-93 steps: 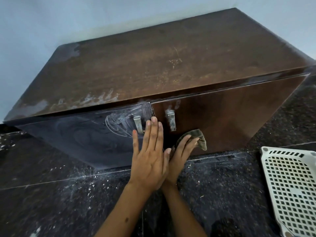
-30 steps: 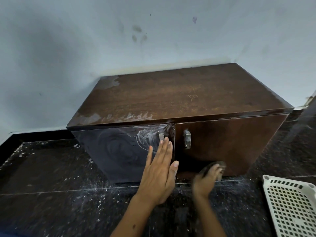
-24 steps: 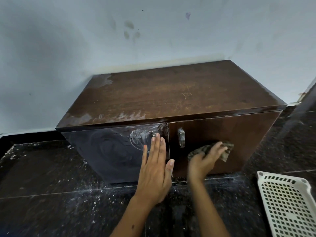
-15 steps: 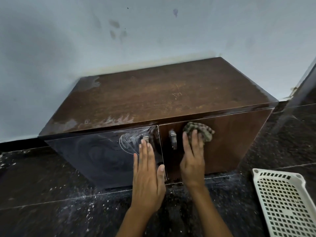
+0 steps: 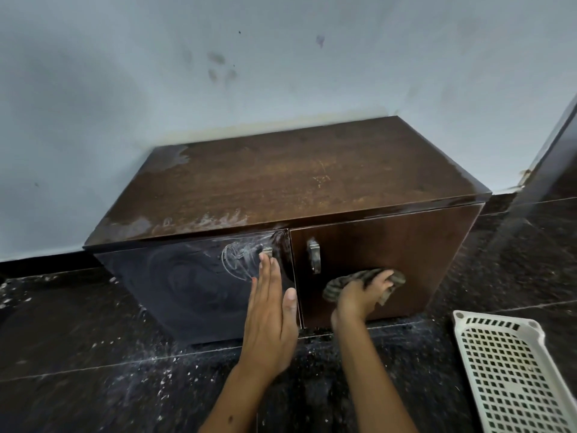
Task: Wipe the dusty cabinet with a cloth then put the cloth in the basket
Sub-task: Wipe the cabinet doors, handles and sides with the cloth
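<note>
Basket (image 5: 512, 379) lower right of frame, on floor, holds nothing visible; likely parked within reach for cloth later.
Left hand (image 5: 270, 320) centre, flat, fingers straight, pressing left door, probably bracing it shut.
Right hand (image 5: 359, 296) right of centre, fingers curled over cloth (image 5: 346, 281), pressed to right door.
Cabinet (image 5: 296, 185) beyond; top dusty at left edge.

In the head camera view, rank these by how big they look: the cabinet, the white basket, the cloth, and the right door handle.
1. cabinet, by far the largest.
2. white basket, though it is cut off at the frame edge and nearer the camera, so its full size is unsure.
3. cloth, bunched under the right hand.
4. right door handle, smallest.
</note>
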